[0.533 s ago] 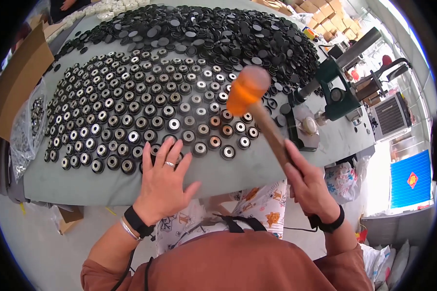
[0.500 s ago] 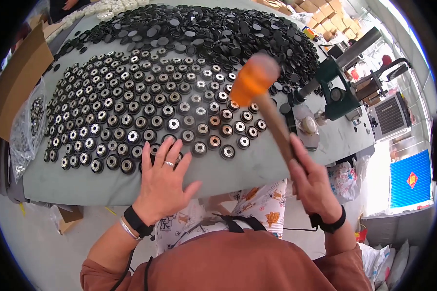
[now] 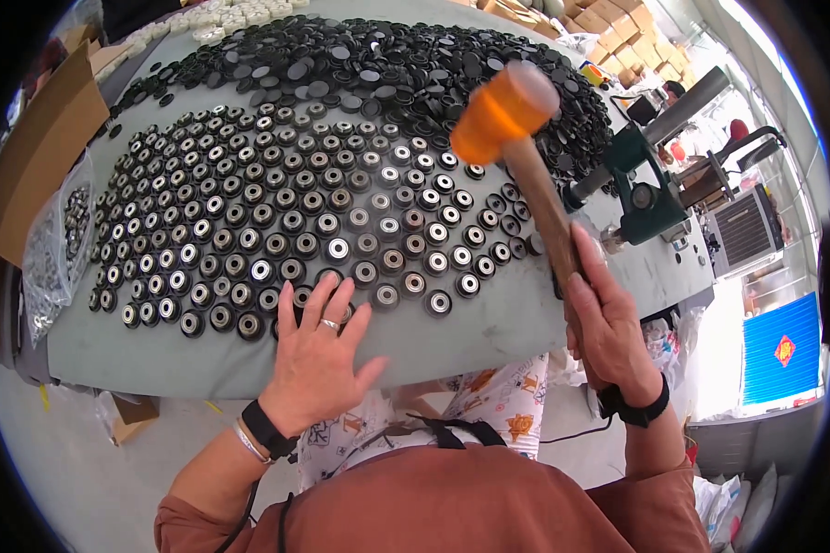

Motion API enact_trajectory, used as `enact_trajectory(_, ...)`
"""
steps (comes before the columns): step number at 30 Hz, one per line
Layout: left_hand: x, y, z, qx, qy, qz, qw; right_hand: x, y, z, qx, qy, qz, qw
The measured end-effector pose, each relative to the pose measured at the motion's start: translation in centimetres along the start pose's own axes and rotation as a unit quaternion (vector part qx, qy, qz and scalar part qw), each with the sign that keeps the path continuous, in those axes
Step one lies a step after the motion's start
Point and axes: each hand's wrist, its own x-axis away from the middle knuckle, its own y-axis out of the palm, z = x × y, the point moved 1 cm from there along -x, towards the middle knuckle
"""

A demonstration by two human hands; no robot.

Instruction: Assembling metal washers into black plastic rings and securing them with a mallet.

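My right hand (image 3: pixel 610 324) is wrapped round the wooden handle (image 3: pixel 546 205) of a mallet with an orange head (image 3: pixel 505 115). The head is raised above the tabletop and slightly blurred. My left hand (image 3: pixel 321 348) lies with fingers spread at the front edge of a wide field of round black parts with shiny metal bearings (image 3: pixel 338 249) in their centres. Its fingertips touch or cover a few of the front-row parts; which ones is partly hidden. A single bearing part (image 3: pixel 439 302) sits to the right of the left hand.
Behind the rows lies a big heap of black round caps (image 3: pixel 341 69). A green hand press (image 3: pixel 641 189) stands at the right of the table (image 3: pixel 194 364). On the left are a cardboard box (image 3: pixel 41 166) and a clear bag of small metal parts (image 3: pixel 60 253).
The mallet head has moved up and slightly right, with my right hand still round its handle. My left hand stays spread by the front row. The whole view has shifted a little.
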Motion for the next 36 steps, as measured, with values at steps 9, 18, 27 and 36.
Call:
enact_trajectory(9, -0.2, -0.1, 0.0, 0.009, 0.005, 0.013, 1.0, -2.6, 1.5, 1.2, 0.04, 0.059, -0.086, 0.994)
enact_trajectory(18, -0.1, -0.1, 0.0, 0.028, 0.0, 0.009, 1.0, -4.9, 3.1, 2.2, 0.101, -0.134, -0.037, 0.985)
enact_trajectory(27, -0.3, -0.3, -0.1, 0.025, -0.005, 0.003, 1.0, -5.4, 1.5, -1.2, 0.04, -0.051, 0.023, 0.998)
enact_trajectory(36, 0.0, -0.3, 0.2, 0.027, -0.006, -0.002, 1.0, -7.1, 0.6, -0.8, 0.104, 0.0, -0.035, 0.994)
